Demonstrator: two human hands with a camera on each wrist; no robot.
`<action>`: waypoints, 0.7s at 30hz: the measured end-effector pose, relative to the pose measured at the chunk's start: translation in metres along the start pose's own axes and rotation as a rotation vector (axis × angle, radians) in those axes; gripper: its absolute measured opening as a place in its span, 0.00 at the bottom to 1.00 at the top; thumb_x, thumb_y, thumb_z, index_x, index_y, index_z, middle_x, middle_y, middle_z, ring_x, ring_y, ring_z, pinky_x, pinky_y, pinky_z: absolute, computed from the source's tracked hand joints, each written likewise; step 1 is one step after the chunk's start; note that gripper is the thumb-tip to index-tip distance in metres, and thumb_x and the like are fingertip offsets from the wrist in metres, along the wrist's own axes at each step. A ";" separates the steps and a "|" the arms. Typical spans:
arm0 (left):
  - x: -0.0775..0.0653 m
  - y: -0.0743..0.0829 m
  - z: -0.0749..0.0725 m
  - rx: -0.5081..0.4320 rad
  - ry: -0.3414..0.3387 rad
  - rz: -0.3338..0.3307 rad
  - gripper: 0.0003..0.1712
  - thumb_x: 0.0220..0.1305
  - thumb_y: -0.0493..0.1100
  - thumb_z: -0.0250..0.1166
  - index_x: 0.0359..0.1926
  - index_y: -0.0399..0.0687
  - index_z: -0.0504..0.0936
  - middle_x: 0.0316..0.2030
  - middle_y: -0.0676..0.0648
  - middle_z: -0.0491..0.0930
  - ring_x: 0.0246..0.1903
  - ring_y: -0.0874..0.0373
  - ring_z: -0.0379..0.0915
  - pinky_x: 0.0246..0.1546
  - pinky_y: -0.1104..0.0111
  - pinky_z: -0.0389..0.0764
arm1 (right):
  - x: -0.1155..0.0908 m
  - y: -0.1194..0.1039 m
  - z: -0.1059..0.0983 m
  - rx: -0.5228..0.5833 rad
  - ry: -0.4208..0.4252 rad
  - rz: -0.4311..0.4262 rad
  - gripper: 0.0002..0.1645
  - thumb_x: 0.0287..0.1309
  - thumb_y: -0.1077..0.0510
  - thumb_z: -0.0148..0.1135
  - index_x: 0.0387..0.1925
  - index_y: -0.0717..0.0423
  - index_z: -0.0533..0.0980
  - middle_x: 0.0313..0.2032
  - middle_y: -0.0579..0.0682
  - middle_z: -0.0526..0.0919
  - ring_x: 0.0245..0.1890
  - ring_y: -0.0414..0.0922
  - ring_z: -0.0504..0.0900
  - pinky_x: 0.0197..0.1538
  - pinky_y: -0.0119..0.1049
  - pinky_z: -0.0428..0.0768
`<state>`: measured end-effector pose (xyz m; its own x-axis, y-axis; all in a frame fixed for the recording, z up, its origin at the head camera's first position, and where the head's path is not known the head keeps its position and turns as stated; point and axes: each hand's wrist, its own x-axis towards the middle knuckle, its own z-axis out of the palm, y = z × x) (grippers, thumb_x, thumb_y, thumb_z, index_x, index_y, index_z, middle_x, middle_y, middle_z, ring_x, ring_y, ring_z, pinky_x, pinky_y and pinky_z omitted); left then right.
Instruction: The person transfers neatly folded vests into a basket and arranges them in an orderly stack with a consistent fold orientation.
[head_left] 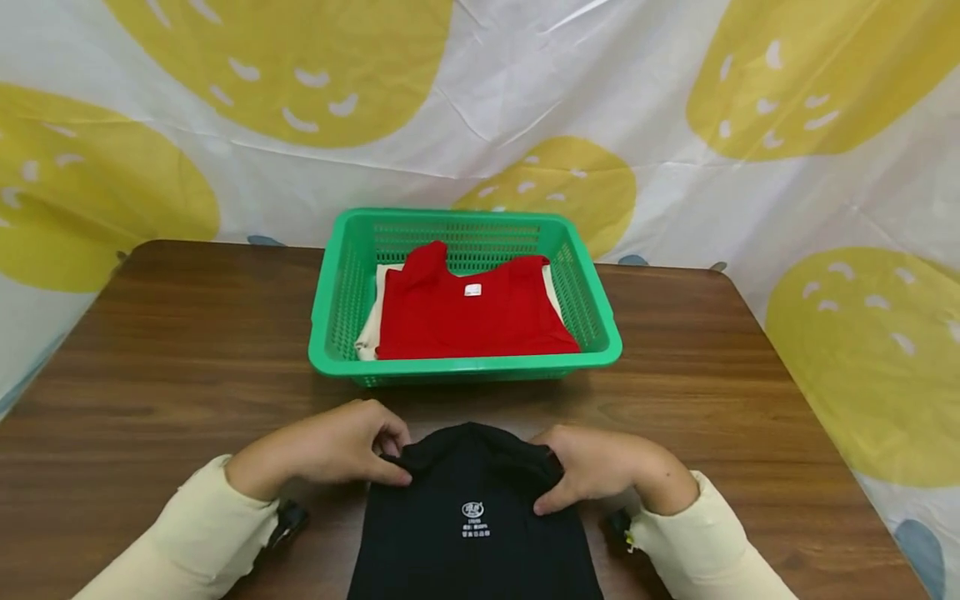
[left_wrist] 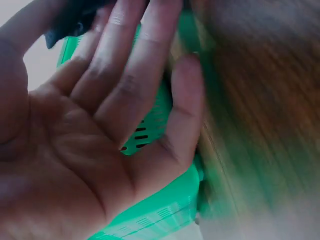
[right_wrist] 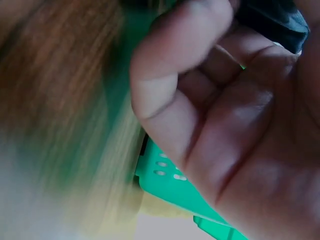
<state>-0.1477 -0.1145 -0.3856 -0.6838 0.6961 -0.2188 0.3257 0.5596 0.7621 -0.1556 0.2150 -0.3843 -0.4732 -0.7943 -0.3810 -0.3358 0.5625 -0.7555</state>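
Note:
A black garment (head_left: pixel 472 558) with a small white printed label lies at the front of the table, its lower part cut off by the frame edge. My left hand (head_left: pixel 341 446) pinches its upper left corner between thumb and fingers. On the opposite side my right hand (head_left: pixel 592 467) grips the upper right corner, the fabric bunched at the fingers. Between the hands the top edge rises in a low peak. In the left wrist view, a bit of dark cloth (left_wrist: pixel 75 25) shows at the fingertips; the right wrist view has dark cloth (right_wrist: pixel 275 22) near the curled fingers.
Beyond the hands stands a green plastic basket (head_left: pixel 465 364). Inside it a red garment (head_left: pixel 472 321) with a white tag lies over a cream cloth (head_left: pixel 369 333). The brown wooden table (head_left: pixel 187 333) meets a white curtain (head_left: pixel 525 83) with yellow shapes at the back.

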 end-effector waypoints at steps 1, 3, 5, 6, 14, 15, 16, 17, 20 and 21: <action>-0.001 0.000 0.000 -0.006 -0.028 0.009 0.10 0.55 0.47 0.76 0.34 0.49 0.84 0.25 0.59 0.78 0.27 0.68 0.71 0.30 0.74 0.74 | 0.000 0.000 0.000 0.015 -0.013 -0.004 0.15 0.54 0.56 0.74 0.43 0.50 0.80 0.34 0.38 0.82 0.32 0.31 0.77 0.42 0.28 0.79; -0.001 0.000 0.000 -0.005 -0.083 0.017 0.11 0.56 0.49 0.75 0.32 0.52 0.81 0.24 0.59 0.75 0.25 0.68 0.69 0.28 0.74 0.72 | 0.001 0.001 0.001 0.029 -0.035 -0.018 0.13 0.56 0.57 0.72 0.43 0.51 0.80 0.35 0.39 0.83 0.33 0.31 0.77 0.43 0.29 0.80; -0.002 0.001 0.000 0.021 -0.118 -0.002 0.13 0.56 0.52 0.75 0.34 0.53 0.81 0.25 0.60 0.75 0.26 0.68 0.68 0.29 0.73 0.72 | 0.001 0.000 0.001 0.026 -0.041 -0.028 0.12 0.58 0.58 0.71 0.44 0.52 0.79 0.37 0.40 0.83 0.34 0.31 0.77 0.45 0.29 0.79; -0.002 0.002 0.000 0.037 -0.131 -0.020 0.13 0.56 0.53 0.75 0.33 0.53 0.81 0.24 0.60 0.74 0.25 0.67 0.68 0.28 0.73 0.71 | 0.001 0.000 0.001 0.025 -0.041 -0.027 0.12 0.58 0.58 0.70 0.44 0.52 0.79 0.37 0.40 0.83 0.35 0.31 0.77 0.46 0.29 0.79; -0.005 0.008 0.008 0.191 -0.147 -0.131 0.21 0.47 0.54 0.79 0.40 0.50 0.84 0.33 0.58 0.83 0.36 0.61 0.77 0.43 0.62 0.79 | -0.002 -0.008 0.007 -0.020 -0.017 0.121 0.14 0.51 0.55 0.75 0.36 0.49 0.76 0.24 0.36 0.77 0.17 0.33 0.73 0.24 0.28 0.75; -0.005 0.008 0.009 0.208 -0.141 -0.138 0.23 0.46 0.53 0.80 0.42 0.50 0.84 0.35 0.58 0.83 0.38 0.61 0.78 0.45 0.61 0.79 | -0.002 -0.009 0.008 -0.052 -0.010 0.131 0.14 0.50 0.54 0.76 0.34 0.48 0.77 0.23 0.36 0.75 0.18 0.33 0.72 0.25 0.28 0.74; -0.005 0.008 0.011 0.223 -0.137 -0.145 0.25 0.45 0.53 0.80 0.43 0.50 0.83 0.36 0.57 0.83 0.39 0.60 0.78 0.47 0.59 0.79 | -0.001 -0.010 0.009 -0.088 -0.001 0.141 0.14 0.48 0.54 0.77 0.31 0.48 0.77 0.22 0.35 0.74 0.19 0.32 0.71 0.26 0.27 0.73; -0.006 0.008 0.013 0.238 -0.131 -0.154 0.25 0.44 0.53 0.80 0.43 0.50 0.83 0.36 0.57 0.83 0.40 0.60 0.78 0.47 0.59 0.79 | -0.001 -0.012 0.011 -0.129 0.010 0.149 0.14 0.47 0.53 0.77 0.28 0.48 0.77 0.21 0.35 0.73 0.21 0.31 0.69 0.27 0.27 0.72; -0.005 0.008 0.019 0.288 -0.114 -0.176 0.23 0.43 0.54 0.80 0.39 0.52 0.82 0.33 0.58 0.81 0.36 0.60 0.77 0.42 0.59 0.79 | -0.001 -0.015 0.015 -0.205 0.027 0.176 0.15 0.48 0.51 0.77 0.21 0.49 0.76 0.18 0.36 0.71 0.21 0.33 0.66 0.26 0.27 0.68; -0.005 0.008 0.021 0.302 -0.110 -0.189 0.23 0.43 0.54 0.80 0.38 0.53 0.82 0.32 0.58 0.81 0.35 0.61 0.77 0.40 0.59 0.78 | -0.002 -0.017 0.017 -0.219 0.032 0.192 0.16 0.50 0.50 0.76 0.20 0.49 0.75 0.17 0.36 0.70 0.20 0.33 0.66 0.26 0.28 0.66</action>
<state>-0.1280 -0.1045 -0.3914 -0.6814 0.6028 -0.4150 0.3896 0.7788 0.4916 -0.1356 0.2031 -0.3802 -0.5694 -0.6627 -0.4864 -0.4039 0.7409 -0.5367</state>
